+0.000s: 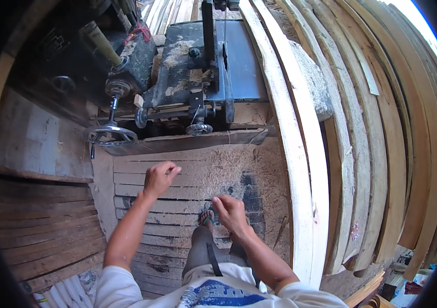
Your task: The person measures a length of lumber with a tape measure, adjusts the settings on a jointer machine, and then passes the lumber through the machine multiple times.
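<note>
Closest to me is my white T-shirt with its blue print, and past it my right hand hangs over my sandalled foot, fingers curled in and thumb pointing forward. I cannot tell whether that grip is fully closed, and I see nothing in it. My left hand is a little farther out, its wrist bent and its fingers loosely bent toward the right; its inner side is hidden, so I cannot tell how closed that grip is either. Under both hands lies the slatted floor, strewn with sawdust. To my right, two long pale boards run away from me side by side, near my right hand but apart from it, with more rough-edged boards beyond them. Ahead, apart from my left hand, are a large handwheel and a smaller handwheel on the front of the band saw. Behind them is its metal table, with wood dust on the left part, and the thin upright blade.
</note>
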